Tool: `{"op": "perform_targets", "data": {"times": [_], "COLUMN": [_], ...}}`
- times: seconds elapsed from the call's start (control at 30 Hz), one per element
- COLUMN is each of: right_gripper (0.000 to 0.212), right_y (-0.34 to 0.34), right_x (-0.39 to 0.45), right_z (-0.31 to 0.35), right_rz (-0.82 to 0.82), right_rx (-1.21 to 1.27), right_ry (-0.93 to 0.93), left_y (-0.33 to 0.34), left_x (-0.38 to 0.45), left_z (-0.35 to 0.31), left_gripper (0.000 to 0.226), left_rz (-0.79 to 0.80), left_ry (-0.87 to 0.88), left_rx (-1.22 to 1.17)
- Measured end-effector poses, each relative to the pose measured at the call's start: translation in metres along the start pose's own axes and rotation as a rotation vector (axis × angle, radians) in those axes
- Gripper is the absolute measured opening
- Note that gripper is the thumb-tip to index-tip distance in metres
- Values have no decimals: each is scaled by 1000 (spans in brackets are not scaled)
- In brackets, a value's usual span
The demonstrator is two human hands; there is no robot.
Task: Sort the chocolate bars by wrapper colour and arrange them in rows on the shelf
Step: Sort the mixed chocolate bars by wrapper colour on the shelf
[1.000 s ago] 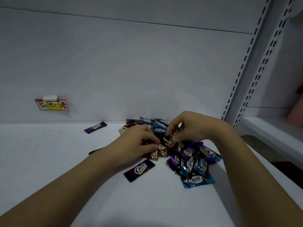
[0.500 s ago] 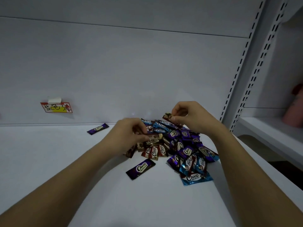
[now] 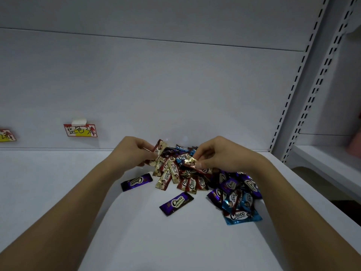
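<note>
Chocolate bars (image 3: 197, 180) lie heaped mid-shelf (image 3: 58, 192), unsorted; left hand (image 3: 132, 153) fingers pinch gold-brown bars (image 3: 160, 148), right hand (image 3: 218, 153) fingers pinch another gold bar (image 3: 189, 162), likely gathering one colour for a row.

Bare forearms, no sleeves visible.

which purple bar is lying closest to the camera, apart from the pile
The purple bar lying alone in front of the pile, label up. The other loose purple bar lies farther back and to the left, near the left hand.
</note>
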State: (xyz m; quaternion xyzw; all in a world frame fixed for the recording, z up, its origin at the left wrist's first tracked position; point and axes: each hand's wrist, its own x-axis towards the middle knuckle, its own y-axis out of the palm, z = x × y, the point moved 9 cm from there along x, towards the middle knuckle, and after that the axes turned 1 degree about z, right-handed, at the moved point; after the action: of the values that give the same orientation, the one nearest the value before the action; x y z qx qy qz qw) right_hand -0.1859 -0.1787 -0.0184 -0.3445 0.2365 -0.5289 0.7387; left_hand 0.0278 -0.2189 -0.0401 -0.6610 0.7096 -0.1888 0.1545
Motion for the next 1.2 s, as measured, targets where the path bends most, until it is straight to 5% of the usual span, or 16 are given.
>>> {"op": "perform_targets", "data": {"times": [0.43,0.67,0.93,1.2], "right_gripper": [18,41,27,10], "right_y": [23,30,33,-10], "right_x": [2,4,8,3], "right_z": [8,12,6,7], "right_rz": [34,57,71,-256], "right_rx": [-284,-379,-342,-1], "right_ry": [31,-21,-9,2], "left_y": [24,40,53,51], "left_x": [-6,-20,-24,-22], "left_z": [2,-2,-7,-4], "left_gripper": [17,22,40,17], "left_rz": [181,323,249,328], "left_ry": [-43,-39,-18,-63], "left_rx": [64,180,343,308]}}
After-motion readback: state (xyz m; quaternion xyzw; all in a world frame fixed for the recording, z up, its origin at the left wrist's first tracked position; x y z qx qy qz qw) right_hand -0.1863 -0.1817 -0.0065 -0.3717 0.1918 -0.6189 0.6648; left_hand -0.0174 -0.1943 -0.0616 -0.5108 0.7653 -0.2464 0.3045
